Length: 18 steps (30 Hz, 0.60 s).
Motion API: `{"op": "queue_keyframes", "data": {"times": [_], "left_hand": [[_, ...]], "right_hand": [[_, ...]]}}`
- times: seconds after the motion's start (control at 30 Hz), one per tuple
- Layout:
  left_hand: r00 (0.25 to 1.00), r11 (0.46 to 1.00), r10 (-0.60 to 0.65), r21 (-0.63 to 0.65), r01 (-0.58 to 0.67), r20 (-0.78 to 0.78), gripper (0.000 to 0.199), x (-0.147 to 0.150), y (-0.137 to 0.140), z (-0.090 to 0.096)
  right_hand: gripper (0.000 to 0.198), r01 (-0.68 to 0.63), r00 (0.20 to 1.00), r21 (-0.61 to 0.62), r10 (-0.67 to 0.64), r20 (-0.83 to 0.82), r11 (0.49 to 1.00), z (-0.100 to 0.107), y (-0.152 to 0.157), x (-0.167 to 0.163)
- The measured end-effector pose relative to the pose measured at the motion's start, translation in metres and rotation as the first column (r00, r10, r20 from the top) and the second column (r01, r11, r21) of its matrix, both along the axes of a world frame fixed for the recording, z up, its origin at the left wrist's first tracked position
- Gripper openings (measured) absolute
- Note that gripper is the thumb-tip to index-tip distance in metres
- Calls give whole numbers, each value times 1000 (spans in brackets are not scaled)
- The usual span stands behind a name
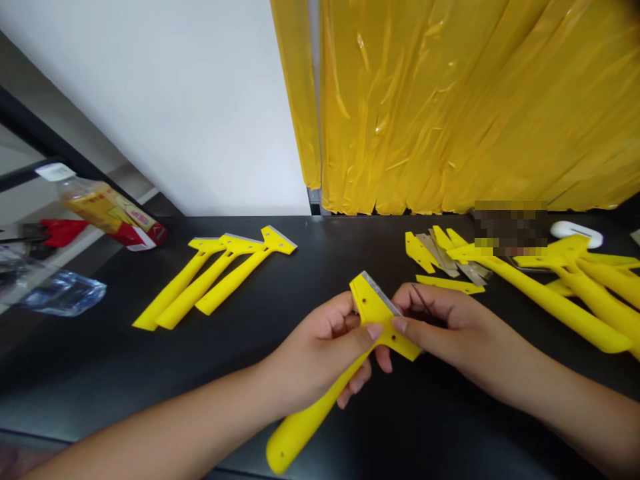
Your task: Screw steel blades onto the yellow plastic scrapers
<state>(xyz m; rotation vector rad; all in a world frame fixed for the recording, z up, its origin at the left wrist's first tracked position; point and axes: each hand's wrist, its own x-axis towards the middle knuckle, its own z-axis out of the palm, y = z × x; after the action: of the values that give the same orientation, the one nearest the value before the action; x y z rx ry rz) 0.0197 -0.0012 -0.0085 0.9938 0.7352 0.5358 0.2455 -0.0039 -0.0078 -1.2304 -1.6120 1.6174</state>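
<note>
A yellow scraper point(320, 407) with a metal blade along its head lies slantwise in front of me, its handle pointing down to the left. My left hand point(330, 353) is closed round its neck, thumb on the face of the head. With thumb and fingers, my right hand point(435, 320) grips the right side of the same head. A thin dark rod point(423, 300) shows among the right fingers; its kind is unclear. Two small holes are visible in the head. The fingers behind the scraper are partly hidden.
Three yellow scrapers point(230, 267) rest at left on the black table point(200, 380). Loose yellow plates point(423, 252) and metal blades point(443, 253) lie at right, beside more yellow scrapers point(565, 287). A bottle point(110, 207) and a white case point(577, 233) stand farther back.
</note>
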Motion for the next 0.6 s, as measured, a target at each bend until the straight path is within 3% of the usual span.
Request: {"op": "queue_keyframes", "data": {"times": [0.13, 0.2, 0.23, 0.27, 0.3, 0.33, 0.4, 0.43, 0.47, 0.5, 0.53, 0.6], "left_hand": [[995, 995, 11, 95, -1, -104, 27, -3, -1, 9], [970, 955, 86, 296, -16, -226, 25, -7, -3, 16], [945, 888, 153, 459, -3, -289, 23, -10, -4, 20], [910, 777, 217, 627, 58, -353, 20, -13, -5, 24], [870, 623, 282, 766, 155, -405, 18, -15, -6, 26], [831, 435, 349, 860, 266, -433, 17, -17, -7, 28], [768, 60, 477, 888, 456, -427, 22, -18, -10, 29], [746, -84, 529, 850, 520, -404, 26, -17, -11, 29], [726, -183, 572, 804, 566, -381, 29, -16, -13, 27], [711, -243, 603, 766, 595, -361, 31, -15, -14, 26], [701, -275, 621, 741, 612, -349, 31, -14, -15, 25], [705, -287, 624, 740, 609, -338, 28, -14, -17, 22]], "right_hand": [[29, 53, 997, 70, -57, 50, 996, 6, -4, 0], [28, 150, 984, 152, -163, 75, 977, 11, -8, -1], [29, 193, 975, 172, -208, 76, 966, 13, -10, -1], [34, 221, 971, 154, -232, 59, 963, 15, -12, -2], [41, 230, 972, 87, -233, 22, 969, 16, -13, -3], [47, 219, 975, -20, -219, -36, 976, 16, -14, -4], [52, 163, 963, -263, -211, -169, 951, 14, -16, -6], [50, 130, 951, -357, -218, -219, 925, 13, -16, -7], [46, 103, 943, -421, -223, -248, 901, 12, -16, -9], [43, 85, 939, -456, -224, -260, 886, 10, -17, -10], [41, 77, 940, -472, -222, -259, 878, 10, -17, -10], [41, 83, 946, -472, -218, -239, 878, 9, -16, -10]]}}
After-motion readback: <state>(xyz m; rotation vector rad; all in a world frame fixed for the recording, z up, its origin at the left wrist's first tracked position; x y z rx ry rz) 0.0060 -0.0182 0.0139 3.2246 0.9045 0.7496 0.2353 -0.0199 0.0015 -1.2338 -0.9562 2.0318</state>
